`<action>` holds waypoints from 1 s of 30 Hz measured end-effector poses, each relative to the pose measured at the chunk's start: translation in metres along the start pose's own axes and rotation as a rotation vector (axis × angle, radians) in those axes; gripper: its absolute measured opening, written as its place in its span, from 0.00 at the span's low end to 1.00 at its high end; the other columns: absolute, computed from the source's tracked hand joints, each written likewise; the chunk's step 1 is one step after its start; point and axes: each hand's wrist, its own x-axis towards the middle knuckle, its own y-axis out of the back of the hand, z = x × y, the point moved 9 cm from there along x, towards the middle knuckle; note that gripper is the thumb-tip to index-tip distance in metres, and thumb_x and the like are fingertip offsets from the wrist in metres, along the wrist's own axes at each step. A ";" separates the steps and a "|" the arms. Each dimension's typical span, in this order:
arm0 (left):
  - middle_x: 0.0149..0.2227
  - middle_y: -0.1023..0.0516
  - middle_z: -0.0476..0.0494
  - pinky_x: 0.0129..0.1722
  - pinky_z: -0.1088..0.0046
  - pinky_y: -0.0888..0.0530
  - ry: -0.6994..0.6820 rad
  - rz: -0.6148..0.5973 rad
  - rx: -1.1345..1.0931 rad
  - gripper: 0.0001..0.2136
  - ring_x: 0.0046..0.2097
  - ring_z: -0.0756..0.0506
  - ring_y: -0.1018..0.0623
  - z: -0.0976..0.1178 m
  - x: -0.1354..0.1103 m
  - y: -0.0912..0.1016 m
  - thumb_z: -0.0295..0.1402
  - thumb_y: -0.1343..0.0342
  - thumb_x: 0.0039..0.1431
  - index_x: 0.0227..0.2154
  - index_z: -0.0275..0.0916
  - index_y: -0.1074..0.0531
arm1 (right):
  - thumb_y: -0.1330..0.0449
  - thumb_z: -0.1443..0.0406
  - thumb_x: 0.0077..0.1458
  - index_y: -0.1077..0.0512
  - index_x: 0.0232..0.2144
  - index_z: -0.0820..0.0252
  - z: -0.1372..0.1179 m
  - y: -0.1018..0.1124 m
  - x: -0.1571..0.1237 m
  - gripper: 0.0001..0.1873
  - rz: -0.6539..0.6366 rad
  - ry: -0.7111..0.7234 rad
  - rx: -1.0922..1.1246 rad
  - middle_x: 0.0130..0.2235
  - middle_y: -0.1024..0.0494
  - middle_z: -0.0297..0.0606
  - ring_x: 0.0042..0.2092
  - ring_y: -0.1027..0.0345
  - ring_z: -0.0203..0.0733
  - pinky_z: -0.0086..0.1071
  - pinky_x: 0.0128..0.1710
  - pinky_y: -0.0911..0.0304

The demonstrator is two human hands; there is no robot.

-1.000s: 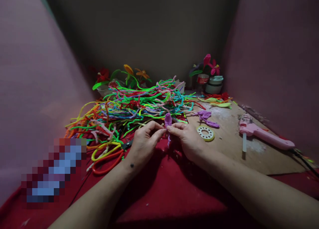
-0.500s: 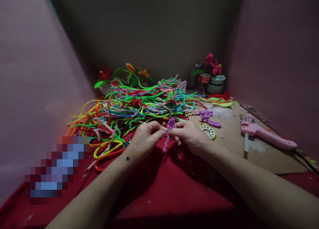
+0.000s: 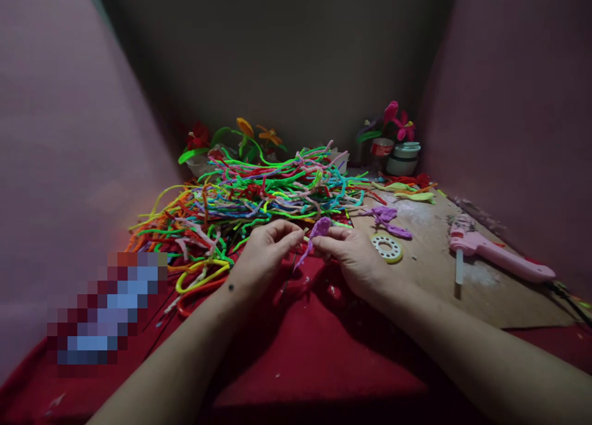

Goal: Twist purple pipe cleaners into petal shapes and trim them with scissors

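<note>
Between the fingertips of my right hand point(image 3: 354, 252) is a purple pipe-cleaner petal point(image 3: 320, 227), its rounded loop upward and its twisted tail hanging down to the left. Close beside it, my left hand point(image 3: 271, 249) is closed in a pinch. A small pale yellowish tip point(image 3: 306, 231) shows at those fingertips; what it belongs to is hidden. A thin dark line hangs below the left fingers, too faint to name. More purple petals point(image 3: 386, 215) lie beyond my right hand on a brown board point(image 3: 430, 271).
A tangled heap of coloured pipe cleaners point(image 3: 277, 187) spreads across the back. Scissors point(image 3: 203, 276) lie left of my left hand. On the board are a yellow-edged tape roll point(image 3: 396, 250) and a pink glue gun point(image 3: 504, 258). Pipe-cleaner flowers point(image 3: 398, 121) and a lidded jar point(image 3: 403, 160) stand behind.
The purple petal has tilted, its top now leaning right and its tail swinging left. Both hands remain close together, with a slight shift of the whole view.
</note>
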 end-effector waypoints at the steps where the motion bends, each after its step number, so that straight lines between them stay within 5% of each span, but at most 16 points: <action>1: 0.23 0.30 0.48 0.26 0.76 0.35 0.110 -0.097 -0.133 0.10 0.24 0.52 0.32 -0.012 0.001 -0.008 0.37 0.46 0.51 0.24 0.34 0.29 | 0.40 0.65 0.43 0.28 0.23 0.63 -0.003 -0.002 -0.001 0.06 -0.020 0.017 -0.003 0.23 0.28 0.32 0.25 0.38 0.32 0.28 0.28 0.43; 5: 0.23 0.31 0.47 0.23 0.77 0.36 0.315 -0.367 -0.457 0.10 0.22 0.54 0.33 -0.032 -0.004 -0.032 0.36 0.43 0.48 0.25 0.32 0.29 | 0.43 0.64 0.46 0.27 0.25 0.62 -0.012 -0.010 -0.005 0.07 -0.098 0.039 -0.043 0.25 0.26 0.36 0.28 0.34 0.36 0.32 0.33 0.39; 11: 0.20 0.34 0.49 0.21 0.77 0.38 0.264 -0.304 -0.292 0.10 0.20 0.54 0.36 -0.029 -0.002 -0.028 0.36 0.44 0.48 0.20 0.33 0.32 | 0.45 0.63 0.49 0.29 0.23 0.63 -0.025 -0.006 -0.009 0.10 -0.007 0.147 -0.234 0.24 0.28 0.34 0.28 0.37 0.35 0.30 0.31 0.42; 13: 0.20 0.34 0.49 0.23 0.76 0.38 0.118 -0.207 -0.026 0.11 0.21 0.53 0.36 -0.018 0.000 -0.022 0.36 0.47 0.51 0.20 0.35 0.33 | 0.45 0.64 0.48 0.29 0.22 0.63 -0.026 -0.001 -0.010 0.09 0.064 0.172 -0.308 0.23 0.30 0.33 0.27 0.39 0.34 0.29 0.29 0.43; 17: 0.24 0.30 0.44 0.30 0.71 0.37 -0.442 0.084 0.795 0.08 0.28 0.48 0.32 0.027 -0.014 -0.023 0.30 0.53 0.54 0.23 0.36 0.32 | 0.44 0.67 0.43 0.32 0.18 0.63 -0.013 0.006 -0.006 0.06 0.145 0.066 -0.276 0.18 0.35 0.29 0.22 0.45 0.31 0.27 0.23 0.49; 21: 0.25 0.30 0.39 0.33 0.66 0.37 -0.787 0.051 1.264 0.12 0.30 0.45 0.32 0.032 -0.031 -0.053 0.26 0.58 0.57 0.23 0.35 0.31 | 0.44 0.69 0.36 0.41 0.11 0.60 0.024 0.009 -0.003 0.10 0.151 -0.273 0.017 0.11 0.45 0.25 0.15 0.55 0.28 0.27 0.15 0.59; 23: 0.27 0.29 0.39 0.35 0.65 0.36 -0.785 0.024 1.183 0.11 0.32 0.44 0.31 0.031 -0.029 -0.050 0.27 0.57 0.57 0.25 0.35 0.30 | 0.43 0.70 0.33 0.41 0.11 0.61 0.032 0.009 -0.002 0.09 0.153 -0.356 0.145 0.12 0.43 0.26 0.14 0.55 0.26 0.26 0.15 0.60; 25: 0.30 0.28 0.41 0.38 0.66 0.35 -0.653 0.067 0.878 0.07 0.35 0.45 0.30 0.031 -0.019 -0.029 0.29 0.53 0.55 0.29 0.36 0.30 | 0.41 0.69 0.32 0.38 0.12 0.63 0.027 0.009 0.002 0.07 0.139 -0.302 0.215 0.13 0.40 0.27 0.15 0.53 0.26 0.25 0.15 0.59; 28: 0.31 0.28 0.45 0.33 0.72 0.31 -0.266 0.058 0.138 0.07 0.32 0.48 0.29 0.007 0.003 0.004 0.31 0.49 0.52 0.34 0.36 0.31 | 0.39 0.67 0.34 0.36 0.14 0.63 0.007 0.007 0.007 0.08 0.075 -0.136 0.250 0.14 0.38 0.28 0.17 0.49 0.27 0.25 0.16 0.56; 30: 0.26 0.29 0.47 0.24 0.76 0.32 0.005 -0.060 -0.284 0.08 0.25 0.52 0.30 -0.015 0.011 0.001 0.32 0.50 0.52 0.32 0.34 0.31 | 0.39 0.66 0.37 0.35 0.15 0.64 -0.004 0.003 0.006 0.09 0.014 -0.052 0.236 0.15 0.38 0.27 0.18 0.49 0.27 0.25 0.18 0.53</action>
